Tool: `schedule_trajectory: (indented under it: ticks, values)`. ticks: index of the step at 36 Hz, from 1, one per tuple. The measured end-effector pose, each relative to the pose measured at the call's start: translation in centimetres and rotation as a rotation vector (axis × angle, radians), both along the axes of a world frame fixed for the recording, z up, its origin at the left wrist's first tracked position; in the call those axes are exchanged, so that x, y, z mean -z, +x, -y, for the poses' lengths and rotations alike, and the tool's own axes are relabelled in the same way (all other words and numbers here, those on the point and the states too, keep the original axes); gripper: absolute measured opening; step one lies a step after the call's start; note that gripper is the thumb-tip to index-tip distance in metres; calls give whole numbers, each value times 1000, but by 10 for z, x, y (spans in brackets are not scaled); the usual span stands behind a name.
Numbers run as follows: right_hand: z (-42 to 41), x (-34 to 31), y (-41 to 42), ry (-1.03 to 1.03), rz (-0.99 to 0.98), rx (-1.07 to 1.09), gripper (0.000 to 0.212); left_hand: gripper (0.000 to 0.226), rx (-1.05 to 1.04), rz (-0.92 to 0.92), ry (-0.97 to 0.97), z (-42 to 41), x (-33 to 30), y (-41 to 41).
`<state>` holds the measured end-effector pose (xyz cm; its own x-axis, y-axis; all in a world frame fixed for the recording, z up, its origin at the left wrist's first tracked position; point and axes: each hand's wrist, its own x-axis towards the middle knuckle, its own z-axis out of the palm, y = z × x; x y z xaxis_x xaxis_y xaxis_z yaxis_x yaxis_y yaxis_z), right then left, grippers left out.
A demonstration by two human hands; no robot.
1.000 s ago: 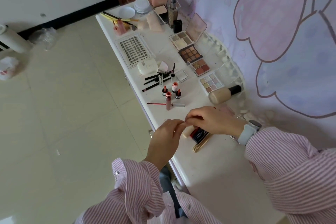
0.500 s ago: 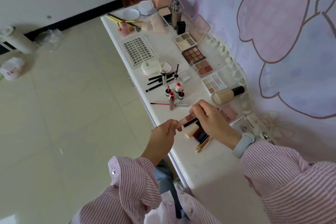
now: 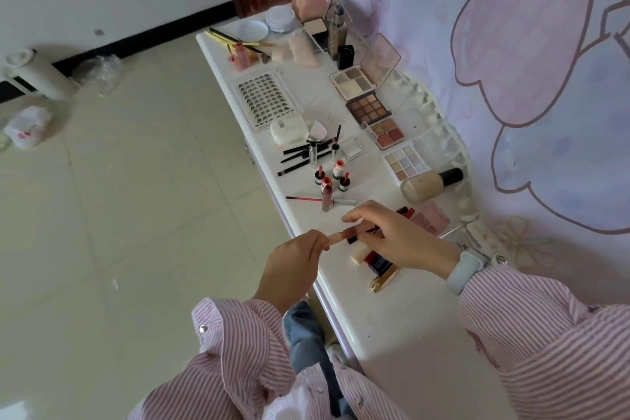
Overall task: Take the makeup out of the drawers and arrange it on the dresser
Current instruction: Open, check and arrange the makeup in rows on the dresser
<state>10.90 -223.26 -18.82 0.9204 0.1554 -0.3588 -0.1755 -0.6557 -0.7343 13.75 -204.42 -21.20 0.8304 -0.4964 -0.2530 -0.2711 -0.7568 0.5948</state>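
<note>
Now both hands (image 3: pixel 344 242) hold lip gloss tube (image 3: pixel 344 235) crosswise, level.

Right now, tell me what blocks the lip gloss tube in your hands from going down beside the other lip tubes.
Nothing visible does. Both the left hand and right hand pinch the lip gloss tube; bare dresser top lies between it and the lip tubes.

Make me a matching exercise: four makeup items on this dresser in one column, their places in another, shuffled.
Items:
1. foundation bottle
2. lash tray
3. gold tube
4. pink lip gloss

Places:
A. far end, beside the pink bottles
B. held between left hand and right hand
C. lying by the backdrop, next to the pastel palette
D. nearest, under the right wrist

Pairs: 1-C, 2-A, 3-D, 4-B
</note>
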Motion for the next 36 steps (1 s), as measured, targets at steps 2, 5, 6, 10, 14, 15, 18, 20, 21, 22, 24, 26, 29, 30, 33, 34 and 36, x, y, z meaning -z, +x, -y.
schedule_trajectory:
  ticks: [2,5,6,10,14,15,18,20,21,22,24,26,29,30,33,34,36]
  values:
    - [0,0,0,-227,26,-144,34,30,15,30,19,0,-1,-1]
    - [0,-2,0,-432,122,-239,29,31,44,71,26,1,0,-2]
    - [0,-3,0,-463,173,-258,26,31,51,74,31,1,1,-2]
    - [14,-5,3,-590,253,-266,16,31,27,57,8,-3,5,-1]
    - [34,1,7,-592,453,-222,12,30,-22,21,-48,-10,10,0]
    - [39,3,7,-599,472,-175,12,30,-38,11,-64,-12,12,-1]
    - [51,4,9,-576,478,-16,14,30,-143,-47,-165,-17,16,-3]
    - [55,6,8,-456,425,110,18,26,-255,-87,-259,-17,18,-4]
    - [54,9,7,-368,366,180,19,22,-314,-108,-309,-16,17,-4]
    - [53,12,5,-300,300,232,20,20,-362,-129,-358,-13,17,-5]
    - [47,20,3,-240,235,282,24,21,-421,-160,-434,-5,16,-8]
    - [40,24,3,-206,219,315,26,23,-457,-153,-470,4,19,-10]
    - [28,29,8,-216,196,342,19,4,-593,-104,-503,18,25,-9]
    - [24,33,10,-217,190,347,19,8,-647,-97,-519,23,27,-8]
    - [18,47,14,-216,164,376,22,7,-702,-116,-588,35,32,-6]
    - [17,50,15,-251,165,374,22,8,-695,-105,-587,38,33,-5]
    - [14,51,16,-314,177,361,24,10,-671,-61,-566,42,37,-3]
